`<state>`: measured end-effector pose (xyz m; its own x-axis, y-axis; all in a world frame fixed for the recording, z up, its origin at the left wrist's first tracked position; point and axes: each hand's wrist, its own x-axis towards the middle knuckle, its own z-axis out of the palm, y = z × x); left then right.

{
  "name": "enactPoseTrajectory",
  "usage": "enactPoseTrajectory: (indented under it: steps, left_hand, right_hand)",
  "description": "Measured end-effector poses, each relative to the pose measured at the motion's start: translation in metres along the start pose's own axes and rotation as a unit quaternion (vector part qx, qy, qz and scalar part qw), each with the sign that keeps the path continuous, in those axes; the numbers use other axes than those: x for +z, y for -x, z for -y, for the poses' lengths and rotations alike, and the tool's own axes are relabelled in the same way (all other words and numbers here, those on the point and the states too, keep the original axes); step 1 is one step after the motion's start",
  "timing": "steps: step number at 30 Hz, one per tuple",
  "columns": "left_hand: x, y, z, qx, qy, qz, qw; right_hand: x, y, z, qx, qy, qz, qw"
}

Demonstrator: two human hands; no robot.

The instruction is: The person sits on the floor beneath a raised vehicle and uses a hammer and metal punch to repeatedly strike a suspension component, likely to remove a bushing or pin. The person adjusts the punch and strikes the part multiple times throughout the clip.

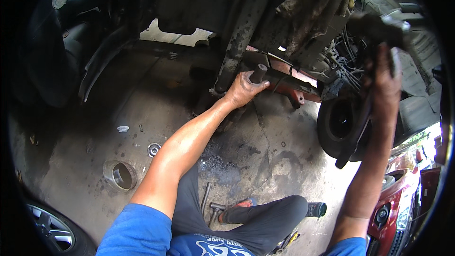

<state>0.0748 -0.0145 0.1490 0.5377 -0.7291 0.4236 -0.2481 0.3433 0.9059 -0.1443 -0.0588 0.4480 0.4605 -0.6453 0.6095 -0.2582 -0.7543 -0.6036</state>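
My left hand [243, 90] is closed around a short, thick dark metal bar [258, 73], whose blunt end sticks out above the fist. Close beside it runs a long grimy metal beam [235, 47] on the vehicle's underside. On the right, my right hand [386, 78] is raised and wrapped around a sledgehammer. Its bulky dark head [377, 27], smeared by motion, is above the hand. The dark handle [353, 144] slants down past my wrist. What the lower end of the bar touches is hidden behind my hand and forearm.
A stained cloth [315, 12] hangs from the raised vehicle, near wiring [348, 68]. On the floor are a round container [120, 176], a ring-shaped metal part [154, 150], a T-shaped metal tool [215, 208] and a dark can [316, 209]. A wheel [54, 230] lies lower left; a red car [391, 204] stands right.
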Motion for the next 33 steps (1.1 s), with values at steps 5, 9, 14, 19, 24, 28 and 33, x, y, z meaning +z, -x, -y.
enactPoseTrajectory:
  steps: [5,9,14,19,24,28,33]
  left_hand:
    - [0.007,-0.005,0.021,0.115,-0.089,-0.050,0.988]
    - [0.003,-0.002,0.016,0.052,0.040,-0.024,0.998]
    - [-0.014,-0.001,-0.002,-0.021,0.048,0.000,0.999]
    - [-0.010,-0.005,-0.006,-0.077,0.142,-0.007,0.987]
    - [-0.010,0.002,-0.007,-0.056,0.037,0.003,0.998]
    - [-0.007,0.005,-0.014,0.018,0.001,0.000,1.000]
    - [-0.004,0.003,-0.013,0.017,0.000,0.002,1.000]
  right_hand:
    - [0.008,-0.055,0.071,-0.101,-0.064,-0.073,0.990]
    - [0.075,-0.021,0.026,-0.044,0.140,0.089,0.985]
    - [0.092,0.015,-0.028,0.269,0.027,0.307,0.912]
    - [0.031,0.001,0.005,0.201,-0.029,0.169,0.965]
    - [0.000,-0.019,0.019,0.006,-0.257,0.064,0.964]
    - [-0.016,-0.055,0.029,-0.064,-0.174,0.022,0.982]
    - [0.011,-0.067,0.052,-0.026,-0.139,-0.003,0.990]
